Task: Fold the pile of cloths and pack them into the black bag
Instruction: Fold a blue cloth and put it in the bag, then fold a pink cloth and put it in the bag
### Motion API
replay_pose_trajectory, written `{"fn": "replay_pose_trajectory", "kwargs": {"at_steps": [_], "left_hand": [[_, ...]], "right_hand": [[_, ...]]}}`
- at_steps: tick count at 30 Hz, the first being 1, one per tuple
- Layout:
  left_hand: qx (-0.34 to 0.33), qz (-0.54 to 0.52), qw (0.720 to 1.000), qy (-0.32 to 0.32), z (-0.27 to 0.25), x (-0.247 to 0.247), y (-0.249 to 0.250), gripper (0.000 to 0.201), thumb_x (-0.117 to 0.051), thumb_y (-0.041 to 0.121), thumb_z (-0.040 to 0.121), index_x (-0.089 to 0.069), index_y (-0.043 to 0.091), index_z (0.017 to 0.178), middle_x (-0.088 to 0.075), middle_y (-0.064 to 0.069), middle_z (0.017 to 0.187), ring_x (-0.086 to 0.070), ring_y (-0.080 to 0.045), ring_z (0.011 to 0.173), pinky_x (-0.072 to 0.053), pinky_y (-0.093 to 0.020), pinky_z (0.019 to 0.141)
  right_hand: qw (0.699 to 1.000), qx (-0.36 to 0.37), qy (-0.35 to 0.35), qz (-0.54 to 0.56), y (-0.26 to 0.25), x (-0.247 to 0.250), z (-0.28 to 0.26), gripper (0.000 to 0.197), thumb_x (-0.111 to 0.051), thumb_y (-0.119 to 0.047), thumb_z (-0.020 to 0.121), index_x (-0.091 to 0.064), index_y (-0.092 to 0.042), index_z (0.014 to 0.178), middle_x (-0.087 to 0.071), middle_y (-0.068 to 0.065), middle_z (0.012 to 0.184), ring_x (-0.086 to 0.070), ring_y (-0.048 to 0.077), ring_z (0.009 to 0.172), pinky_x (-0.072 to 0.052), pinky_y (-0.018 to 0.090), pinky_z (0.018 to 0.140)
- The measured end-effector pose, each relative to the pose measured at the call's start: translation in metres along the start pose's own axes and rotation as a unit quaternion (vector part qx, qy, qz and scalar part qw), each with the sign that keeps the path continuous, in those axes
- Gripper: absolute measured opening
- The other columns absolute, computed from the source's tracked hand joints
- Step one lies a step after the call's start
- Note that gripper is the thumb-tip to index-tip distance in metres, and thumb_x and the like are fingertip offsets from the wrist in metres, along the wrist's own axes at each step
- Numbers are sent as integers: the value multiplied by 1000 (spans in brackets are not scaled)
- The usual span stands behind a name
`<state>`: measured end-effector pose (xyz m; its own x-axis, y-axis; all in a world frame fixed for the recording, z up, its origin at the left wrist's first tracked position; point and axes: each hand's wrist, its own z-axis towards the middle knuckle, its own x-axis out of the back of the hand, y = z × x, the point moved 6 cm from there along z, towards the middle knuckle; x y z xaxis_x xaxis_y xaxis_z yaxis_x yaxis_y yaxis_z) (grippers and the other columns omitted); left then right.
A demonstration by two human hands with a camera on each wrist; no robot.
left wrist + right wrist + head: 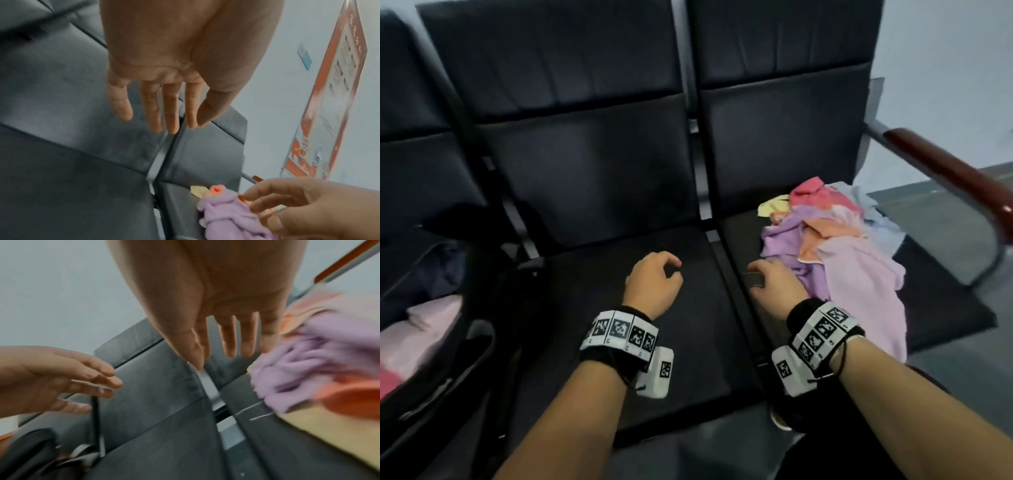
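A loose pile of cloths (835,246), purple, pink, orange, yellow and pale blue, lies on the right seat of a row of dark chairs. The purple cloth (224,214) (304,363) is at the pile's near left edge. My right hand (777,284) (224,344) hovers just left of the pile, fingers loosely extended, holding nothing. My left hand (654,277) (162,105) floats above the middle seat with relaxed fingers, empty. The black bag (438,349) stands open on the left seat, with pink and red cloth (424,329) inside it.
The middle seat (640,342) lies bare under my hands. A metal gap (726,260) divides it from the right seat. A brown armrest (948,171) runs along the right of the pile. An orange poster (329,91) hangs on the pale wall.
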<state>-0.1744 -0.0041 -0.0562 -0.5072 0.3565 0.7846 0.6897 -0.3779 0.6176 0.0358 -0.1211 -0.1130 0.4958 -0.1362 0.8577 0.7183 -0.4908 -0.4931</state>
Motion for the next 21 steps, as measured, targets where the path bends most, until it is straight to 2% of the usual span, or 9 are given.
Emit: {"fn": "replay_pose_trajectory", "kwargs": {"at_steps": [5, 9, 12, 14, 16, 18, 19, 21], "left_hand": [[-32, -14, 997, -70, 33, -84, 60, 19, -63, 19, 91, -70, 24, 108, -66, 5, 113, -60, -17, 108, -48, -39, 100], [-41, -44, 993, -100, 46, -127, 82, 17, -65, 14, 88, -73, 20, 102, -70, 2, 105, -64, -16, 101, -51, -34, 95], [-41, -53, 992, -111, 48, -142, 84, 17, -66, 11, 86, -74, 17, 99, -72, 0, 99, -66, -16, 95, -51, -31, 91], [-42, -54, 991, -115, 46, -145, 81, 16, -67, 10, 86, -75, 17, 99, -73, 1, 98, -66, -15, 94, -51, -29, 90], [-46, -59, 991, -111, 44, -143, 77, 17, -67, 9, 86, -75, 16, 99, -73, 2, 99, -67, -14, 95, -50, -26, 90], [-49, -65, 991, -108, 42, -137, 75, 17, -67, 9, 86, -75, 16, 99, -73, 3, 99, -67, -12, 96, -49, -21, 89], [-51, -69, 991, -107, 40, -134, 75, 17, -66, 9, 86, -74, 17, 99, -73, 4, 100, -67, -11, 96, -49, -21, 90], [-58, -82, 990, -102, 35, -125, 77, 17, -66, 9, 87, -74, 20, 98, -72, 5, 99, -66, -9, 96, -50, -24, 92]], "right_hand": [[983, -138, 121, -11, 109, 53, 8, 49, -61, -18, 84, -53, -21, 132, -46, 16, 132, -51, 40, 114, -48, 45, 92], [962, -160, 206, 73, 152, 73, 20, 42, -61, -18, 90, -48, -15, 130, -45, 19, 126, -57, 39, 100, -41, 33, 79], [965, -160, 178, 104, 162, 65, 32, 45, -57, -13, 89, -49, -19, 133, -46, 17, 130, -57, 37, 105, -36, 30, 82], [970, -150, 156, 110, 164, 59, 37, 45, -58, -15, 90, -51, -20, 134, -50, 17, 131, -57, 35, 109, -38, 30, 85], [969, -143, 162, 115, 166, 61, 38, 39, -61, -15, 90, -58, -15, 129, -60, 16, 124, -59, 34, 110, -41, 31, 89], [963, -143, 188, 131, 168, 69, 35, 26, -64, -15, 89, -66, -11, 115, -69, 13, 108, -63, 32, 103, -40, 27, 82], [960, -139, 200, 140, 166, 74, 33, 20, -66, -15, 88, -69, -11, 108, -71, 11, 98, -64, 30, 97, -37, 24, 77], [958, -111, 222, 145, 153, 87, 27, 13, -68, -17, 86, -70, -14, 99, -70, 5, 88, -63, 24, 87, -37, 24, 74]]}}
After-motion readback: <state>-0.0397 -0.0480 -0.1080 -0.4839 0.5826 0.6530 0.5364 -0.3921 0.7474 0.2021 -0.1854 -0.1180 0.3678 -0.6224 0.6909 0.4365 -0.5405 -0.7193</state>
